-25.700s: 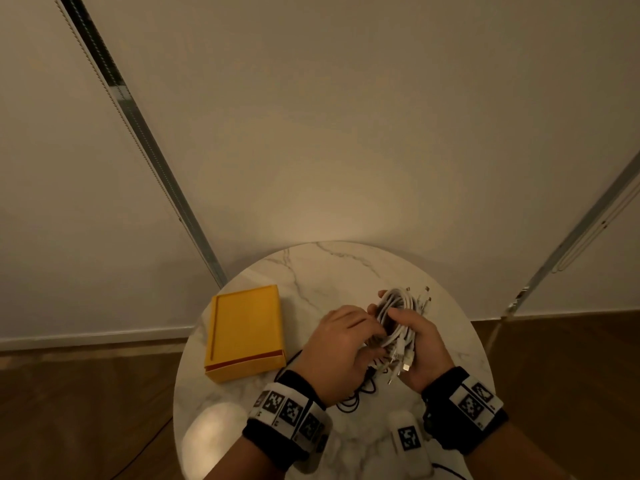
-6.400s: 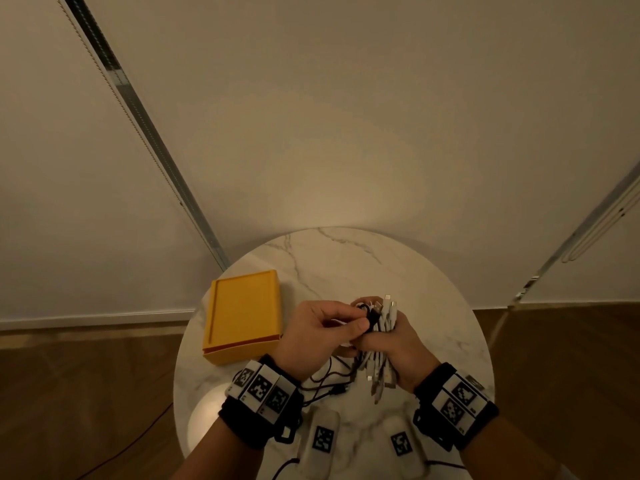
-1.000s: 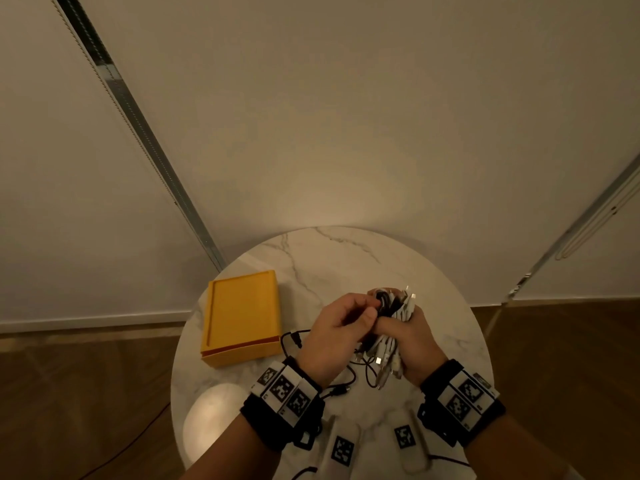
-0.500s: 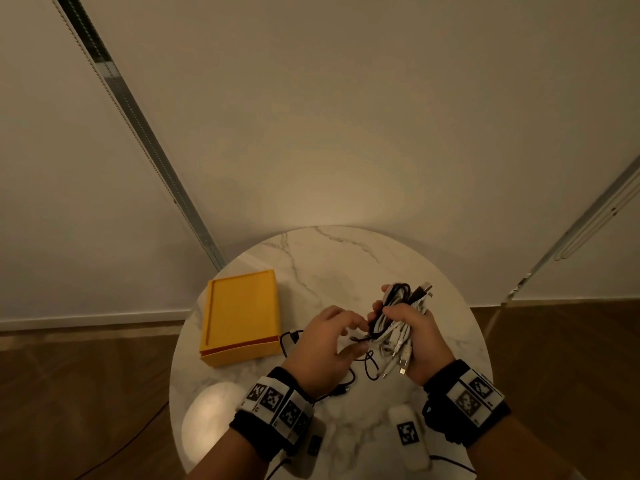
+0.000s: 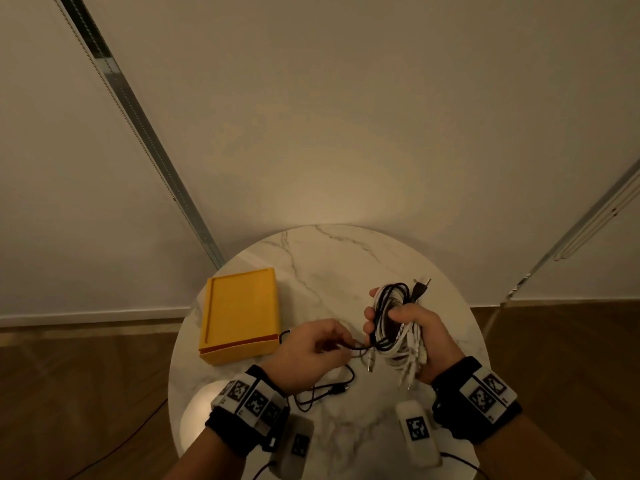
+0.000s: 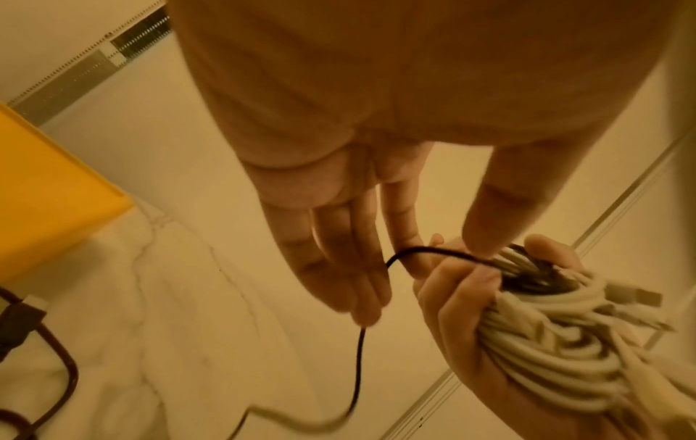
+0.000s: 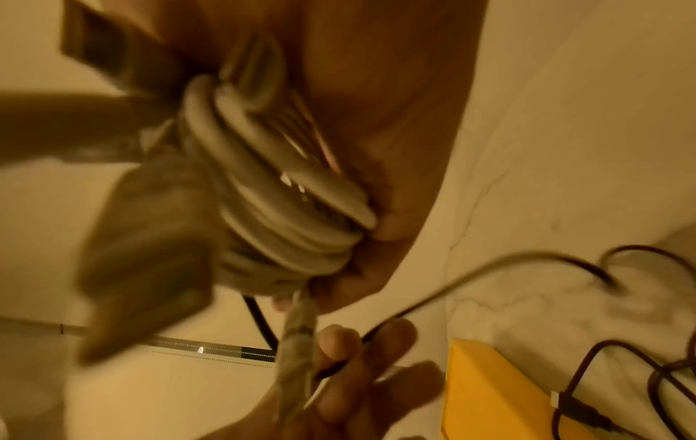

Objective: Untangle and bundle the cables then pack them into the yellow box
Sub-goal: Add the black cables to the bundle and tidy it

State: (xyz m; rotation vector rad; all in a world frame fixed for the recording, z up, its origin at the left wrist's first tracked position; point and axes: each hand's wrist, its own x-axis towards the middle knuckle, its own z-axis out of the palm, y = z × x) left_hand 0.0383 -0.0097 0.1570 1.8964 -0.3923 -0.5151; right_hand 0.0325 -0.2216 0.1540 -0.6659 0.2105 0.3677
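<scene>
Right grip: the right hand [image 5: 412, 336] was clenched round the cable bundle [image 5: 393, 329], white coils with black turns laid over them, held above the worktop [image 5: 346, 265]
Left grip: the left hand [image 5: 311, 355] pinched the black cable [image 6: 433, 251] between thumb and forefinger just beside the bundle — the other fingers [image 6: 339, 268] lay straight and relaxed
Loose tail: the rest of the black cable ran down from the pinch and lay in slack loops on the worktop near the left wrist, one plug [image 7: 576, 407] lying beside the box
Plugs: several white connector ends [image 5: 410, 370] hung free below the right palm, a black plug [image 5: 420, 289] stuck out at the top
Yellow box: the yellow box [image 5: 242, 310] lay on the worktop to the left, well apart from the bundle; I cannot tell whether its top was a lid or an open tray
Handling: light, limp and springy by the look — coils would likely slacken if the grip eased; best held across the middle of the loops, the tail fed close to the bundle
Stage: probably winding in the last cable; packing not yet done
</scene>
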